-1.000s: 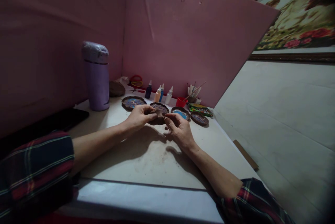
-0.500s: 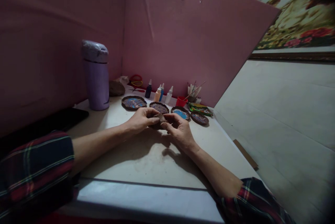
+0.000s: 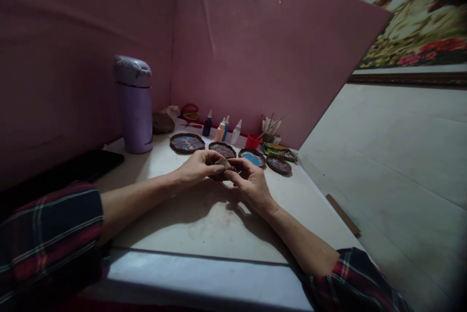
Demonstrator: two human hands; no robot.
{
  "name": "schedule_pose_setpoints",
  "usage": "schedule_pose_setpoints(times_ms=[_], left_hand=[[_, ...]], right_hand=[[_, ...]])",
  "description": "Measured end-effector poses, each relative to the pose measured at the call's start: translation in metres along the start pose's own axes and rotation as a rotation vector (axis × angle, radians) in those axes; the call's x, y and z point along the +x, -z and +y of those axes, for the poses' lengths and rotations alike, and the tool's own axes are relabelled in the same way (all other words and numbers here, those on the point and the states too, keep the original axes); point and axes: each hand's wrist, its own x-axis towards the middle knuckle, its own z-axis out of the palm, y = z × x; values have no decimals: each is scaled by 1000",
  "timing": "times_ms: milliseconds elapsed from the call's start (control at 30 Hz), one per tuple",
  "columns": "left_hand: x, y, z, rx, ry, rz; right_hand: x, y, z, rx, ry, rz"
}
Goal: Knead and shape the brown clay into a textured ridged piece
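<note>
Between my two hands is a small piece of brown clay (image 3: 225, 163), held up over the white tabletop. My left hand (image 3: 200, 166) pinches it from the left with thumb and fingers. From the right, my right hand (image 3: 251, 180) closes on its other side, thumb nearest me. My fingers cover much of the clay, so its full shape is hidden. Just behind the hands lie shallow brown dishes: one with blue and purple colouring (image 3: 187, 143), a speckled one (image 3: 222, 150), and one with a bright blue middle (image 3: 251, 158).
A purple tumbler (image 3: 134, 107) stands at the left beside a dark flat object (image 3: 91, 166). Along the back are a brown lump (image 3: 162, 122), scissors (image 3: 190, 112), several dropper bottles (image 3: 220, 131), a red cup (image 3: 253, 141) and a green packet (image 3: 280, 152). A small dish (image 3: 278, 164) sits right.
The clay piece has tilted slightly between my fingers, and my right fingers have shifted a little on it. Both arms stay in nearly the same place.
</note>
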Motion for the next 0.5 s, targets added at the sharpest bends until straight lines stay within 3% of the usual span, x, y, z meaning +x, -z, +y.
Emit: schedule_pose_setpoints(times_ms=[500], left_hand=[[0,1,-1,57,-12,23]], right_hand=[[1,0,0,-13,-9,-23]])
